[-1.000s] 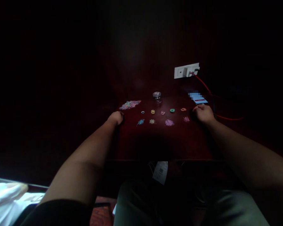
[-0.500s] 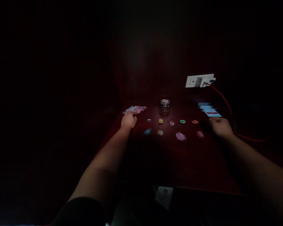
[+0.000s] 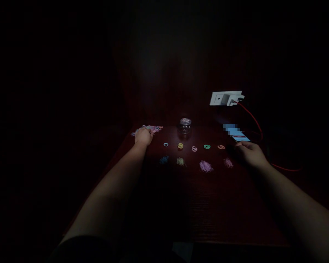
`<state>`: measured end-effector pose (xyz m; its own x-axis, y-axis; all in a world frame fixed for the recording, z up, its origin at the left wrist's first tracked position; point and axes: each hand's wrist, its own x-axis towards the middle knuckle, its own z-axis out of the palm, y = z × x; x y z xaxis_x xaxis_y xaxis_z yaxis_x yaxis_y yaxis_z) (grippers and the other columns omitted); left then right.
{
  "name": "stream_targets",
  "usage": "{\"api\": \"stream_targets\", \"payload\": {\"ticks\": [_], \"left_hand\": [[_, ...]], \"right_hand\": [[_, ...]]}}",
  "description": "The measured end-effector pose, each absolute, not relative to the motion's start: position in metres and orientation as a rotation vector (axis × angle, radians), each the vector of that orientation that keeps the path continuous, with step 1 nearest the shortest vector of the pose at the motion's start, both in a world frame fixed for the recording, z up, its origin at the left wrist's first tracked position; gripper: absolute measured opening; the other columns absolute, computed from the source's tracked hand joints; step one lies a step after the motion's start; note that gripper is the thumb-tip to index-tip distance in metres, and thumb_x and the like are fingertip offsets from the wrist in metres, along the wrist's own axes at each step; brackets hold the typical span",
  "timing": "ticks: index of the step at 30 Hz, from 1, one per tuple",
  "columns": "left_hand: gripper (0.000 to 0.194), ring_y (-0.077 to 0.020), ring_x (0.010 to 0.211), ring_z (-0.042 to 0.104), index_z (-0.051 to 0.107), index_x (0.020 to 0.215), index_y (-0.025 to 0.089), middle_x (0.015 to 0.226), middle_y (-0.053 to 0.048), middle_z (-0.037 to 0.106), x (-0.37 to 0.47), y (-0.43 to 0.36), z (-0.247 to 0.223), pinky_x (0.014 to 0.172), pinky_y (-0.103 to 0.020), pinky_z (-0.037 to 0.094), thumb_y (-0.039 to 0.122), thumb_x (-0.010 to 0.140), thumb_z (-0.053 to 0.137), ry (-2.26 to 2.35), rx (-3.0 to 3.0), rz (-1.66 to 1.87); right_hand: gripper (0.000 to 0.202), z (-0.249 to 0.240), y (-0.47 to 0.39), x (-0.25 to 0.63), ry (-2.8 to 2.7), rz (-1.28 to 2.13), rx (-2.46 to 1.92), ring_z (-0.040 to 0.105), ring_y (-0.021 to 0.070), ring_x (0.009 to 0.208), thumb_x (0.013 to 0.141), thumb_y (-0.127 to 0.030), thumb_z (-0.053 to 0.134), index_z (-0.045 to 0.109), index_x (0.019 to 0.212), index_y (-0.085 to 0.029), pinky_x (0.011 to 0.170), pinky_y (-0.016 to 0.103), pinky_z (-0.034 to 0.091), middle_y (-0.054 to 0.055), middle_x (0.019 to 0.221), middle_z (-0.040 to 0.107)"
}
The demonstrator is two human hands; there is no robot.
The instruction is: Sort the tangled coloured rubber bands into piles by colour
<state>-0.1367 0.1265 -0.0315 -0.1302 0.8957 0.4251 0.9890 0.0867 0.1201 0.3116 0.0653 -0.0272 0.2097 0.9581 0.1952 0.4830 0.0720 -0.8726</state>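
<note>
Gloom hides most edges of the dark red desk (image 3: 222,204), where the left hand (image 3: 144,136) covers part of the mixed bands (image 3: 155,128) at far left, fingers concealed, so I cannot tell how open its grip is or what it holds. Curled by the phone (image 3: 240,136), whose screen is partly pixelated, the right hand (image 3: 250,151) has an equally unclear grip. Between them lie a row of rings (image 3: 194,149), nearer single-colour heaps (image 3: 205,166) and a far clear jar (image 3: 184,126), while the socket's (image 3: 218,98) red cord (image 3: 251,114) partly vanishes in darkness.

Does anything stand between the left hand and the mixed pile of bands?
Nothing visible does: the left hand is at the near side of the pile, overlapping it in view. Whether they touch is unclear.
</note>
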Motion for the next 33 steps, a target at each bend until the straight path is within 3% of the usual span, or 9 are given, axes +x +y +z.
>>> {"api": "stream_targets", "payload": {"ticks": [3, 14, 23, 33], "left_hand": [[0.03, -0.0297, 0.104, 0.054, 0.07, 0.095, 0.019, 0.109, -0.013, 0.062, -0.139, 0.129, -0.033, 0.093, -0.04, 0.042, 0.036, 0.088, 0.047, -2.119, -1.921, -0.55], [0.029, -0.0323, 0.108, 0.051, 0.063, 0.096, 0.019, 0.115, -0.013, 0.06, -0.14, 0.128, -0.032, 0.092, -0.044, 0.042, 0.038, 0.091, 0.041, -2.131, -1.907, -0.641], [0.026, -0.0186, 0.091, 0.062, 0.06, 0.1, 0.021, 0.1, -0.005, 0.068, -0.132, 0.105, -0.018, 0.085, -0.028, 0.045, 0.035, 0.094, 0.039, -1.93, -2.026, -1.118], [0.024, -0.0156, 0.089, 0.065, 0.061, 0.101, 0.018, 0.1, -0.006, 0.069, -0.067, 0.035, 0.006, 0.083, -0.027, 0.05, 0.032, 0.093, 0.043, -1.783, -2.115, -1.544]], "right_hand": [[0.007, -0.026, 0.065, 0.311, -1.34, 0.798, -1.533, 0.038, 0.0097, 0.036, 0.068, -0.025, 0.055, 0.054, 0.065, -0.019, 0.034, 0.022, 0.026, -0.002, 0.044, 0.045], [0.007, -0.036, 0.072, 0.318, -1.344, 0.748, -1.48, 0.04, 0.0093, 0.037, 0.068, -0.025, 0.053, 0.056, 0.069, -0.019, 0.035, 0.021, 0.028, -0.003, 0.045, 0.046], [0.006, -0.032, 0.069, 0.31, -1.353, 0.742, -1.459, 0.038, 0.0095, 0.037, 0.067, -0.023, 0.052, 0.056, 0.068, -0.019, 0.036, 0.021, 0.027, -0.004, 0.044, 0.045], [0.011, -0.004, 0.044, 0.28, -1.64, 0.326, -1.256, 0.047, 0.0123, 0.052, 0.073, -0.023, 0.047, 0.058, 0.071, -0.018, 0.05, 0.023, 0.035, 0.001, 0.061, 0.056]]}}
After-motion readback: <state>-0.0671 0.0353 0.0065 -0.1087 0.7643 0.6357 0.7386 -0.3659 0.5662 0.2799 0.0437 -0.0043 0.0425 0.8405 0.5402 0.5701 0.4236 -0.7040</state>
